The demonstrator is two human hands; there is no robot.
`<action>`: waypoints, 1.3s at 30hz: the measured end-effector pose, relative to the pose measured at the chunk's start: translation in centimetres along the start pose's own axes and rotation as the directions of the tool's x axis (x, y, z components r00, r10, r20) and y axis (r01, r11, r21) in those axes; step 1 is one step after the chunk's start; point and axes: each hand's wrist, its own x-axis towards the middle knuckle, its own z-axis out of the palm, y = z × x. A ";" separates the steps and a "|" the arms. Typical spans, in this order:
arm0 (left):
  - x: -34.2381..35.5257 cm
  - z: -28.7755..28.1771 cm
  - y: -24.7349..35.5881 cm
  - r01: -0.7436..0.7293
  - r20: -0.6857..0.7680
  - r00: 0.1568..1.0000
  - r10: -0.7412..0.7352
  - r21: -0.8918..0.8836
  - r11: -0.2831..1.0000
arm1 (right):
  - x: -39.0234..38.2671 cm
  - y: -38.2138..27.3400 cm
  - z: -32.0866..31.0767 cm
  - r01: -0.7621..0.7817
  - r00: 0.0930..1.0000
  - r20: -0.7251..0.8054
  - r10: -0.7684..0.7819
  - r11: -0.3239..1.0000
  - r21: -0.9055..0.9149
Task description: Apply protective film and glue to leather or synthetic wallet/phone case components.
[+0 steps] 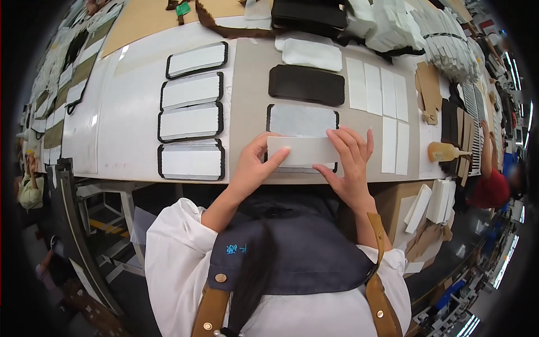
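Between my hands is a pale rectangular strip (303,150), held level over a black-edged panel that it partly covers. My left hand (251,165) grips its left end, thumb on top and fingers behind. At the other end, my right hand (352,163) has its fingertips on the upper corner and its thumb by the lower edge. Just beyond the strip lies a light grey panel (303,119) with black side edges. Farther away are a black rectangular panel (306,85) and a white folded piece (312,54).
Several white panels with black edging (191,122) form a column on the left. White strips (373,90) lie in rows at right, near a bottle of yellowish liquid (443,151). Bundled white pieces (449,48) and black stacked pieces (309,16) stand at the back. People work at both sides.
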 end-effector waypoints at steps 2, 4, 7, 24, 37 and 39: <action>0.1 -0.5 -0.4 0.079 0.027 0.997 -0.078 -0.041 0.996 | 0.5 0.5 0.1 0.035 0.999 0.029 -0.035 0.999 0.002; 0.1 -0.6 -0.6 0.073 0.025 0.997 -0.072 -0.050 0.996 | 1.0 0.9 0.2 0.073 0.996 0.058 -0.073 0.997 0.006; 0.6 -0.5 -2.0 -0.069 -0.081 0.994 0.072 0.049 0.996 | 2.0 1.6 0.2 0.090 0.993 0.077 -0.093 0.995 0.047; 2.2 -1.5 -2.6 -0.183 -0.051 0.832 0.553 0.915 0.360 | 5.5 5.8 3.1 0.023 0.975 0.218 -0.038 0.997 0.068; 2.2 -1.5 -2.5 -0.186 -0.057 0.828 0.558 0.911 0.369 | 5.8 5.5 3.3 0.046 0.968 0.245 -0.044 0.999 -0.001; 2.1 -1.5 -2.4 -0.182 -0.060 0.826 0.561 0.913 0.366 | 5.9 5.6 3.3 0.052 0.968 0.248 -0.051 0.999 0.004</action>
